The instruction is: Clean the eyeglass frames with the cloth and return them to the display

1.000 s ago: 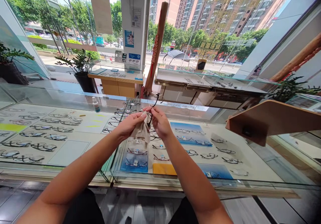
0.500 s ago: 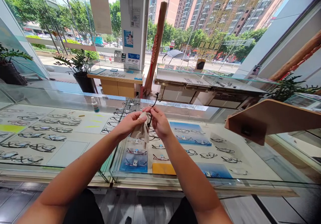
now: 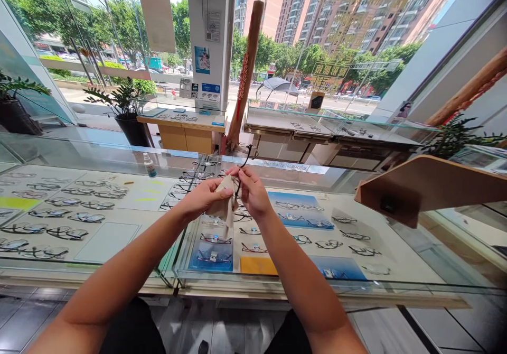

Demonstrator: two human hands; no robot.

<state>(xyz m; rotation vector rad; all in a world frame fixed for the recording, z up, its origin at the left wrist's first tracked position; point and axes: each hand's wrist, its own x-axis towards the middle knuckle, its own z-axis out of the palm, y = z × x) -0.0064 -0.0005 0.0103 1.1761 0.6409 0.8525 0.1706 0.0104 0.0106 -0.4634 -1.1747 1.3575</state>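
Note:
Above the glass display counter, both my hands meet around a pair of dark-framed glasses. My left hand pinches a beige cleaning cloth, whose loose end hangs below the fingers. My right hand is closed on the glasses, with one dark temple sticking up past the fingertips. The cloth lies against the frame between the two hands. Fingers and cloth hide most of the lenses.
A small spray bottle stands on the glass to the left. Rows of eyeglasses lie under the glass. A brown wooden panel juts in at the right. Beyond the counter are a potted plant and a wooden post.
The cloth has shifted slightly in my left fingers, and its hanging end looks broader. My left thumb has moved a little along the cloth. My right hand keeps its hold on the glasses.

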